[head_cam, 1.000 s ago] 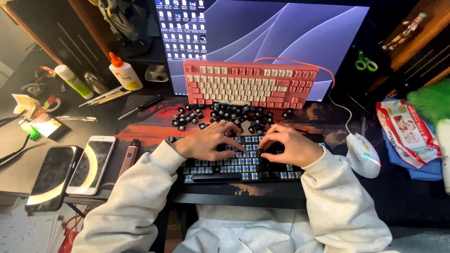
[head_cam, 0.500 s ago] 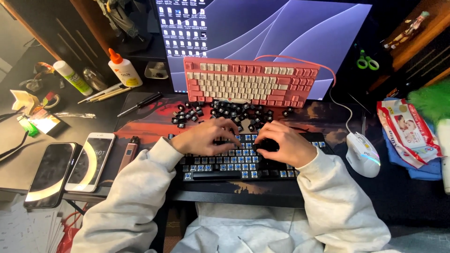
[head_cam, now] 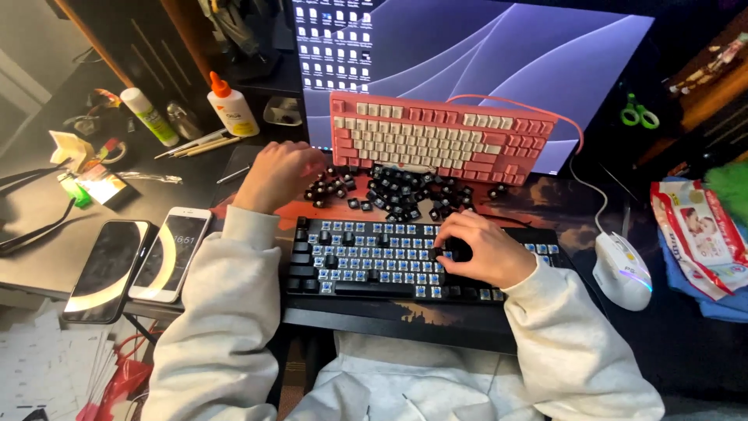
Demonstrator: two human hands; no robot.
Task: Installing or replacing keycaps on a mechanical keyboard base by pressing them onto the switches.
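- Looking down from the head camera, the black mechanical keyboard with bare blue switches (head_cam: 389, 261) lies flat at the near edge of the desk, square to the person, so both hands reach it without stretching.
- Most of its switches stand uncovered; only a few dark caps sit on the left columns and bottom row.
- The right hand (head_cam: 483, 249) rests on the right half of that board, fingers curled together over a small black keycap (head_cam: 438, 252) that they touch; whether it is pinched or just pressed down cannot be told.
- The left hand (head_cam: 276, 175) hovers past the board's far left corner, fingers bent loosely downward over the left end of the scattered pile of loose black keycaps (head_cam: 397, 195); I cannot tell if it grips one.
- That pile lies between the two keyboards, just beyond the black one, within a short reach of either hand.
- The pink and cream corded keyboard (head_cam: 440, 140) leans tilted against the lit monitor (head_cam: 483, 54), keeping it off the working space.
- Set aside to the left lie two smartphones (head_cam: 132, 261); a white computer mouse (head_cam: 622, 273) sits right of the black board.
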